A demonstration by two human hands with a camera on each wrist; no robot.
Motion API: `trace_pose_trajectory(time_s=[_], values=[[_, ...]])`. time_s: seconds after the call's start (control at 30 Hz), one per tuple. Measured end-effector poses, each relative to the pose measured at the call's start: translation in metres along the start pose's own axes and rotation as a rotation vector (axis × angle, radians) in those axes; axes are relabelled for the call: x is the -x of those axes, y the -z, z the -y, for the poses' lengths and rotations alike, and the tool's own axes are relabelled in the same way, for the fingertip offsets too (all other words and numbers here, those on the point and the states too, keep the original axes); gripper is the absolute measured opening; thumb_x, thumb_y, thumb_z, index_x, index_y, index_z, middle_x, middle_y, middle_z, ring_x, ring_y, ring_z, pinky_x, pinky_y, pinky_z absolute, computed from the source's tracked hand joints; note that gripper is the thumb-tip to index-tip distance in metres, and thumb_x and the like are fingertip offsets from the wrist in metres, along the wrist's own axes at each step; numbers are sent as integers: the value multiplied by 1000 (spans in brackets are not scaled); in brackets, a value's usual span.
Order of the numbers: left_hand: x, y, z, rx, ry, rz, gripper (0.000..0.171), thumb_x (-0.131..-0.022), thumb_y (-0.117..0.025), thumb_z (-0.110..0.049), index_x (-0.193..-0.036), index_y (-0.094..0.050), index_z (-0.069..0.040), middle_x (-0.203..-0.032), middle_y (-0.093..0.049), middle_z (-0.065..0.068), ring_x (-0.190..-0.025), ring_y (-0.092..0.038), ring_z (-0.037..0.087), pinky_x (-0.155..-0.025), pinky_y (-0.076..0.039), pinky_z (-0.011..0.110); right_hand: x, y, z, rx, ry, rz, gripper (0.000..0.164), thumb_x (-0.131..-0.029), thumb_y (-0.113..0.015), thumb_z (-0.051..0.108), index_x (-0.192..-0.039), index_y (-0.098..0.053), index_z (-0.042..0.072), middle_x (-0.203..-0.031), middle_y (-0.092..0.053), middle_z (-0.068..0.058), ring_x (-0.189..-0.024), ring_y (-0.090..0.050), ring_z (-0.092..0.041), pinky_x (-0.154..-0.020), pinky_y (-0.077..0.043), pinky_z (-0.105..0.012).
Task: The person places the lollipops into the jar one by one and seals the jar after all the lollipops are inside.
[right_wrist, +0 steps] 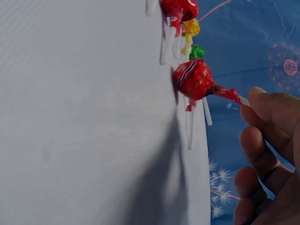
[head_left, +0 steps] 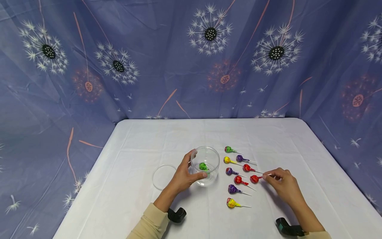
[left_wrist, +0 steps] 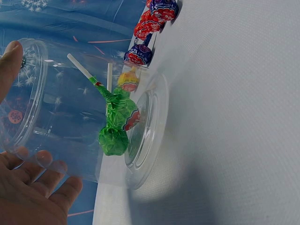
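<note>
My left hand (head_left: 182, 177) holds a clear plastic jar (head_left: 215, 174) round its side, thumb in front and fingers behind. Green-wrapped lollipops (left_wrist: 123, 113) lie low inside, at least two in the left wrist view, their white sticks slanting up. Over on the right, my right hand (head_left: 287, 188) pinches the stick of a red lollipop (right_wrist: 193, 80) between thumb and forefinger. Its round head is low over the table, beside another red lollipop (head_left: 247, 168); whether it touches the cloth I cannot tell.
Between the hands lie several lollipops: a green one (head_left: 228, 149), yellow ones (head_left: 231, 202), purple ones (head_left: 232, 189) and another red one (head_left: 238, 180). A clear round lid (head_left: 153, 179) lies left of the jar on the white table (head_left: 119, 205). Behind hangs a blue dandelion-print curtain (head_left: 167, 66).
</note>
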State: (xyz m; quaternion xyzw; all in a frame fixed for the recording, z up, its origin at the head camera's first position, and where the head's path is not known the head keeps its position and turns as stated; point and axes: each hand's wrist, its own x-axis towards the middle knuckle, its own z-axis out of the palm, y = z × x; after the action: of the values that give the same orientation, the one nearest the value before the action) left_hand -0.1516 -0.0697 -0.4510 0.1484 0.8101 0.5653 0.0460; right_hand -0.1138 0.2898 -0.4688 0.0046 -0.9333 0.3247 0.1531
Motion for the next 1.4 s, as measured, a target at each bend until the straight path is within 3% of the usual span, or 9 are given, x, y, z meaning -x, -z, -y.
trace_pose_trajectory(time_s=[0.5, 0.73, 1.2, 1.4], values=[[0, 0, 0, 21, -35, 1, 93, -74, -80, -34, -147, -25, -16, -149, -36, 9, -138, -35, 25, -114, -30, 47, -18, 8, 40, -10, 13, 20, 8, -85, -70, 28, -82, -73, 21, -83, -65, 8, -85, -42, -2, -66, -36, -22], [0, 0, 0, 17, -1, -2, 94, -72, -81, -33, -147, -26, -19, -149, -36, 3, -139, -34, 21, -116, -29, 43, -33, 9, 68, -79, 84, 5, 8, -85, -70, 25, -85, -73, 18, -83, -65, 7, -86, -44, -6, -69, -37, -24], [0, 0, 0, 13, -1, -1, 93, -73, -80, -33, -147, -26, -20, -150, -35, 2, -139, -34, 21, -115, -30, 43, -60, 1, 122, -221, 179, 29, 6, -84, -71, 20, -86, -73, 14, -85, -65, 3, -86, -42, -8, -74, -34, -27], [-1, 0, 1, 24, -4, 1, 93, -73, -81, -32, -146, -26, -19, -150, -34, 6, -139, -33, 22, -116, -29, 45, -67, -3, 139, -275, 202, 47, 4, -82, -73, 21, -84, -73, 17, -85, -64, 5, -87, -42, -7, -75, -35, -29]])
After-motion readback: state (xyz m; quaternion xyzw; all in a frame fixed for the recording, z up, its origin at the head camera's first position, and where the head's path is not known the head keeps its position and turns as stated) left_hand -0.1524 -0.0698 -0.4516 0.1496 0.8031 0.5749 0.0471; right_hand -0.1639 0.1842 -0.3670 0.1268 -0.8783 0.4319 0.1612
